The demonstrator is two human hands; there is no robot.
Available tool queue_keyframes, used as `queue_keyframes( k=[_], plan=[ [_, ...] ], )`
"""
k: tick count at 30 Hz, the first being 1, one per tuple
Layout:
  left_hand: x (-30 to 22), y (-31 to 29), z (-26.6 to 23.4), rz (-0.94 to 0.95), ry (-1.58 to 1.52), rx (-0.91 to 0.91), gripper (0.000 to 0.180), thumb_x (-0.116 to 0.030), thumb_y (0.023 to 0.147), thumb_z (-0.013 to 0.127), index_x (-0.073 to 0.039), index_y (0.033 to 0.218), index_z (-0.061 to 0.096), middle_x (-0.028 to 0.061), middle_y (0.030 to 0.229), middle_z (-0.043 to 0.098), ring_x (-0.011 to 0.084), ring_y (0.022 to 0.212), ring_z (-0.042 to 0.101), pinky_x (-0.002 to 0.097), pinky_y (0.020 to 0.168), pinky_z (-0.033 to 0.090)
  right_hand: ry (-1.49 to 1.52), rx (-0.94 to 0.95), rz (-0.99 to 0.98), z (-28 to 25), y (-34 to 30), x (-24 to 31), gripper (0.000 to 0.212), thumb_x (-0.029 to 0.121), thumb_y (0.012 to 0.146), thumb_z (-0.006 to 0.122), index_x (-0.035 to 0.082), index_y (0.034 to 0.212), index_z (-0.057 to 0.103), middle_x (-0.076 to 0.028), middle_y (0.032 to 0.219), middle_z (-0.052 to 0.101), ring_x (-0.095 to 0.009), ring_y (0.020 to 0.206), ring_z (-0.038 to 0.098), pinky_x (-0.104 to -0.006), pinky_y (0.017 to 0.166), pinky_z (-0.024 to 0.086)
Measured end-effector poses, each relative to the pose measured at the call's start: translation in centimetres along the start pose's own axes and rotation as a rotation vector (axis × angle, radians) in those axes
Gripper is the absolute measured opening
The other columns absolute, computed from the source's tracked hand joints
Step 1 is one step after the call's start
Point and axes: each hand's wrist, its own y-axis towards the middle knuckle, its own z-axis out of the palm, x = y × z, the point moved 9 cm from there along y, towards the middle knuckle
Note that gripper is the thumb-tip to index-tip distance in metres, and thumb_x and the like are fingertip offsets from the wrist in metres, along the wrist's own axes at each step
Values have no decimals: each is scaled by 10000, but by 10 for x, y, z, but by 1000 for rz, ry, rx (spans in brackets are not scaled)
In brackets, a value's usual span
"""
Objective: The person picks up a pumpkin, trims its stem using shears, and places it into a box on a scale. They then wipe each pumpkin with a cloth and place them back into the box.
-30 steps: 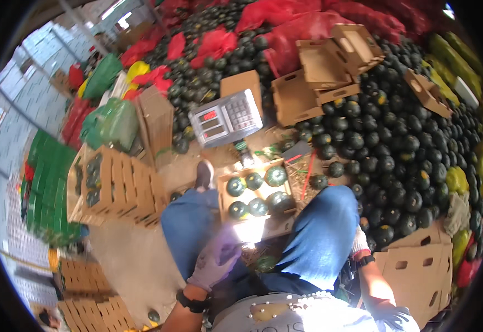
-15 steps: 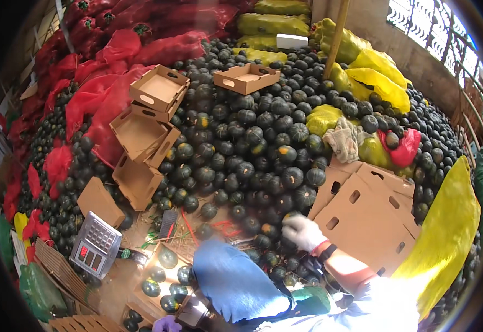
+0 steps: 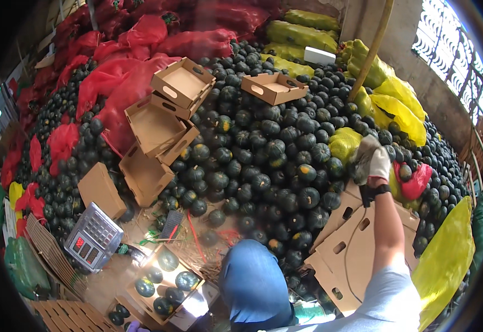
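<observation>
My right hand point(image 3: 379, 164), in a white glove with a dark band at the wrist, reaches out at the right. Its fingers are closed on a greyish cloth point(image 3: 365, 150), partly hidden by the glove. Beneath the hand lie flat brown cardboard sheets point(image 3: 347, 252) with hand holes; a yellow mesh sack point(image 3: 344, 145) touches the cloth's left side. My left hand does not show for certain; a small purple patch point(image 3: 135, 327) at the lower edge is too cut off to identify. Dark green squashes point(image 3: 275, 148) are heaped before me.
A digital scale point(image 3: 93, 237) stands at left beside an open carton point(image 3: 193, 293) holding several squashes. Empty cardboard trays point(image 3: 155, 124) are stacked on the heap. Red sacks point(image 3: 197, 44) line the back; a pole point(image 3: 371, 50) leans at right. My blue-clad knee point(image 3: 255, 282) is in front.
My right hand has moved from beside the lower squashes, up and to the right, onto the cloth and has gripped it. The whole view has shifted, with most things appearing further right.
</observation>
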Motion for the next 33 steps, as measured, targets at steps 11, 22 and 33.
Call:
queue_keyframes(
  k=[11, 22, 33],
  plan=[
    [3, 30, 40, 291, -30, 69, 388, -215, 1000, 743, 37, 1287, 674, 133, 1219, 712, 189, 1018, 668, 334, 898, 557, 860, 898, -313, -36, -128, 330, 374, 266, 1084, 521, 0, 1289, 687, -97, 1250, 724, -180, 1175, 644, -338, 1054, 491],
    [-5, 20, 82, 171, -523, 325, 321, -195, 1055, 580, -40, 1321, 672, 116, 1184, 740, 186, 1008, 712, 324, 919, 568, 935, 1664, -697, -87, -423, 576, 431, 229, 1043, 633, 34, 1426, 612, -98, 1335, 680, -182, 1233, 633, -340, 1066, 498],
    [75, 20, 33, 84, -1024, 216, 460, -302, 1087, 513, -73, 1485, 483, 102, 1384, 613, 207, 1218, 593, 336, 1088, 482, 619, 1506, -738, -2, -541, 536, 649, 334, 1009, 628, 10, 1543, 452, -165, 1440, 622, -225, 1262, 626, -342, 1073, 488]
  ],
)
